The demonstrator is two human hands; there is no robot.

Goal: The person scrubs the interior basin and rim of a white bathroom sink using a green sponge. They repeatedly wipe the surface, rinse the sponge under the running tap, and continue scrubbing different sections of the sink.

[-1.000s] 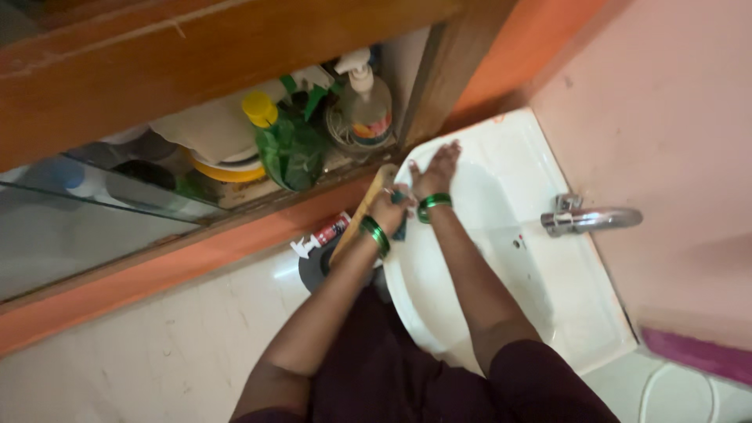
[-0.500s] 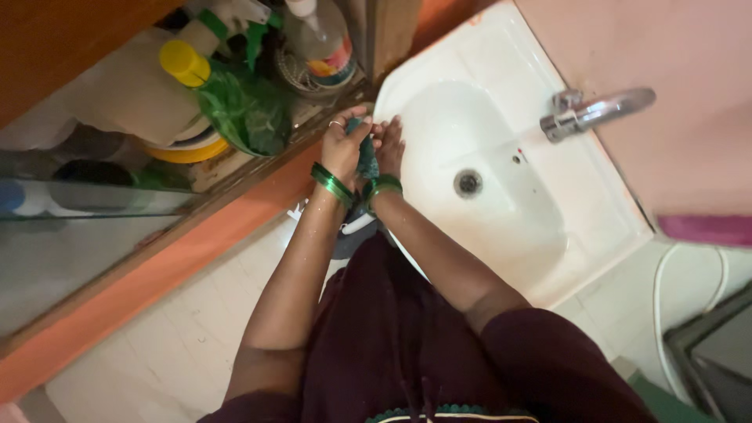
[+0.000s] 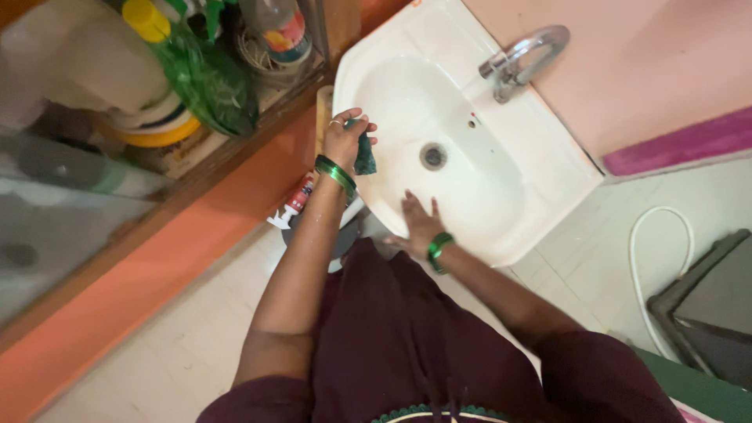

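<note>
Left hand (image 3: 345, 139) is curled shut around a dark green scrub pad (image 3: 364, 155), holding it at the left rim of the white washbasin (image 3: 540, 168). Right hand (image 3: 421, 223) lies open, fingers spread flat on the basin's near inner wall, below the drain (image 3: 433, 156).

Half a second ago both hands were pressed together over the pad at the left rim; now they have parted, and the right has dropped to the near edge.

Most of the bowl is free between the hands and the tap (image 3: 521, 59) at the far right. Left of the basin a shelf (image 3: 235, 149) of bottles stands close; a white hose (image 3: 658, 235) lies on the floor to the right.
</note>
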